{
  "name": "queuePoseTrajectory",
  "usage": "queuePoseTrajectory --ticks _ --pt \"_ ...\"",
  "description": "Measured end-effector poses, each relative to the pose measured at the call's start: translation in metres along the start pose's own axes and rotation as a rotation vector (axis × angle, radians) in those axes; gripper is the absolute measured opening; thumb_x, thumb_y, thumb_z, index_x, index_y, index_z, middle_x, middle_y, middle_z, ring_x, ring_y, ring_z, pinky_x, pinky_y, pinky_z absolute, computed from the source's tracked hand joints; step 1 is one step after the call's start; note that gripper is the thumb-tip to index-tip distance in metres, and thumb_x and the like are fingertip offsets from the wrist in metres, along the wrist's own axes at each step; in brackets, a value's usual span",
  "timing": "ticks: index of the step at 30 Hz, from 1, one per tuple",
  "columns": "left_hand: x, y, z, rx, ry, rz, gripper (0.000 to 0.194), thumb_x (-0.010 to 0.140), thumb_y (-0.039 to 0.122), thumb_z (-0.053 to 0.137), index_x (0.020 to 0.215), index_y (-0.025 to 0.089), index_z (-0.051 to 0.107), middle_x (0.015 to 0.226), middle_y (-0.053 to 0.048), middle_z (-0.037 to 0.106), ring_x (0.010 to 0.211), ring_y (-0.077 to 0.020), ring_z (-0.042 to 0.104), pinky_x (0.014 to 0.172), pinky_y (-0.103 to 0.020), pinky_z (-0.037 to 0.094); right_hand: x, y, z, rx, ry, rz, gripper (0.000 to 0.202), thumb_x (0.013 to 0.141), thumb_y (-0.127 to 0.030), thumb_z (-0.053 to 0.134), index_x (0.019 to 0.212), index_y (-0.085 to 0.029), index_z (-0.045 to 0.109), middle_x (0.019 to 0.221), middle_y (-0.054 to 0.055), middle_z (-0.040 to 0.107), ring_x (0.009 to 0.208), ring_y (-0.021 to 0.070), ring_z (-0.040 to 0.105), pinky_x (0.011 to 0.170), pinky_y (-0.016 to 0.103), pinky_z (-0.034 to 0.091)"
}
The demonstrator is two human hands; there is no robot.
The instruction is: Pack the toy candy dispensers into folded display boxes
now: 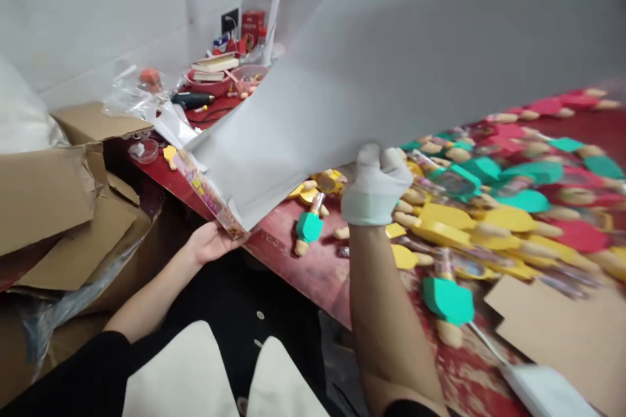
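A large grey-white cardboard sheet [313, 104] slants up across the view, with a folded edge strip printed in colourful patterns [203, 189] at its left end. My left hand [212, 244], bare, holds the lower corner of that strip from below. In a white glove, my right hand [376, 186] grips the sheet's lower edge, thumb and fingers closed on it. Around and beyond the right hand lie many flat teal, yellow and pink pieces with beige stubs. One teal piece [310, 227] lies between my hands, and another teal piece [448, 300] right of my right forearm.
The red table [288, 273] has a worn surface. Open cardboard boxes [44, 202] stand at the left. At the back are a red basket [210, 83] with books, a dark tool [193, 100] and clear plastic wrap [141, 94]. A white device with a cable [545, 391] lies lower right by brown cardboard [562, 332].
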State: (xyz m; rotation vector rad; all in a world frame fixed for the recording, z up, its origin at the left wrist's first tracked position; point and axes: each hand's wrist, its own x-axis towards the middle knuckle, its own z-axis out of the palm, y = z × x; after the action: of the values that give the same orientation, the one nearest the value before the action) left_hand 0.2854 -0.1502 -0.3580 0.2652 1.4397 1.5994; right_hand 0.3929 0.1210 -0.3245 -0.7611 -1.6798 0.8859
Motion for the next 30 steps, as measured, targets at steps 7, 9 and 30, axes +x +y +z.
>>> queuePoseTrajectory --ticks 7,9,30 --pt "-0.006 -0.025 -0.041 0.88 0.234 0.9 0.081 0.073 0.086 0.062 0.135 0.033 0.061 0.15 -0.01 0.058 0.156 -0.0358 0.031 0.13 -0.062 0.003 0.004 -0.002 0.023 0.014 0.129 0.043 0.041 0.099 -0.053 0.034 0.071 -0.023 0.036 0.07 -0.001 0.037 0.074 0.0122 0.04 0.079 0.029 0.045" --pt "-0.001 -0.026 -0.047 1.201 -0.221 0.949 0.059 0.067 0.068 0.084 0.116 0.037 0.073 0.129 -0.007 0.073 0.143 -0.0391 0.051 0.128 -0.067 -0.003 0.017 0.006 0.045 -0.01 -0.057 0.144 0.033 0.1 -0.041 0.036 0.078 -0.019 0.048 0.074 0.0 0.047 0.08 0.0135 0.047 0.082 0.028 0.046" --pt "0.06 0.049 0.027 1.209 -0.212 1.122 0.047 0.088 0.05 0.072 0.131 0.03 0.066 0.127 -0.007 0.073 0.117 -0.0311 0.069 0.113 -0.056 0.05 -0.047 0.124 -0.254 -1.212 -0.086 0.594 0.05 0.093 -0.011 0.035 0.137 0.002 0.056 0.13 0.032 0.058 0.126 0.0345 0.054 0.105 0.052 0.039"
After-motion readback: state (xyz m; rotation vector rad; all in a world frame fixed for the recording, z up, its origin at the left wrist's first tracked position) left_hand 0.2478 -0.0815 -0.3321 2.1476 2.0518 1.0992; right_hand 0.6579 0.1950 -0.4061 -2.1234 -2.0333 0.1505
